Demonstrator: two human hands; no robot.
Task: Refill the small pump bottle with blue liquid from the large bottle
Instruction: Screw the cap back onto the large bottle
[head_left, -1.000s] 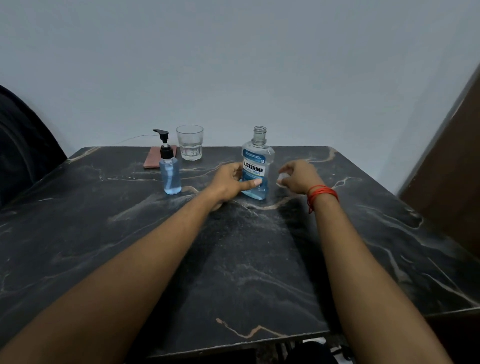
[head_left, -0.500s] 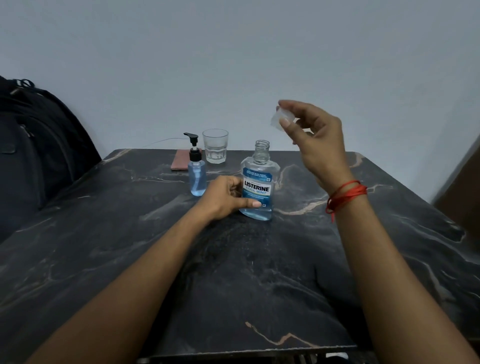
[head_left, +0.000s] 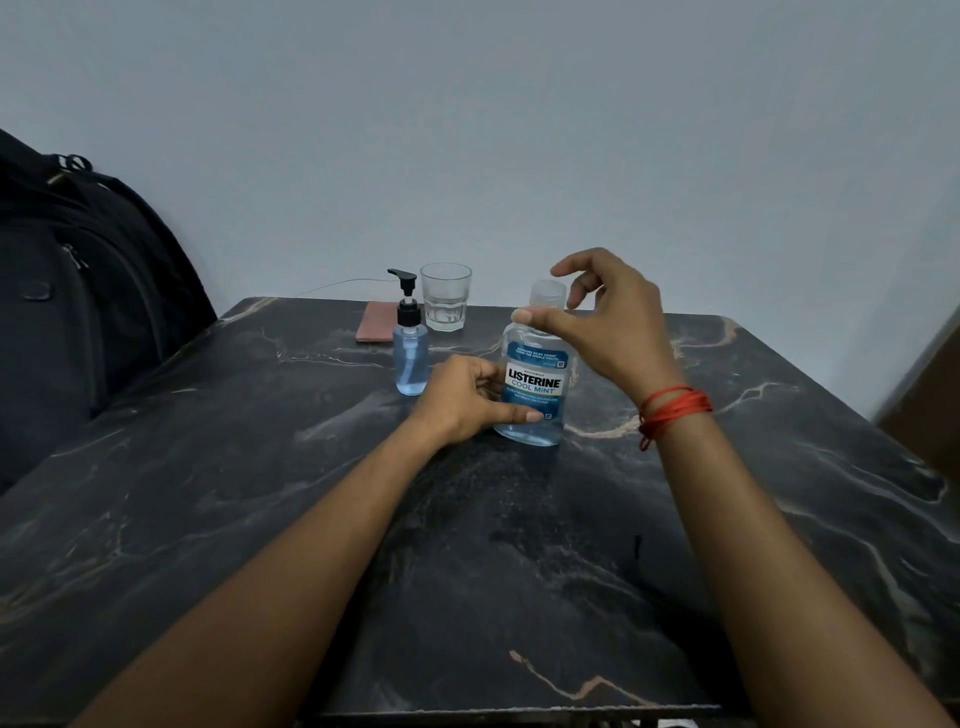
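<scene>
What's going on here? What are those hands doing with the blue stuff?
A person is working at a dark table. The left hand holds the big bottle upright near its base. The right hand curls round the clear cap at the bottle's neck. The pump bottle stands untouched to the left with its pump on and blue liquid inside. A glass stands behind it.

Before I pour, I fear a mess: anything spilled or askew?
Nothing stands out: the large bottle, pump bottle and glass stand upright, the table looks dry, and the cap sits on the large bottle's neck.
</scene>
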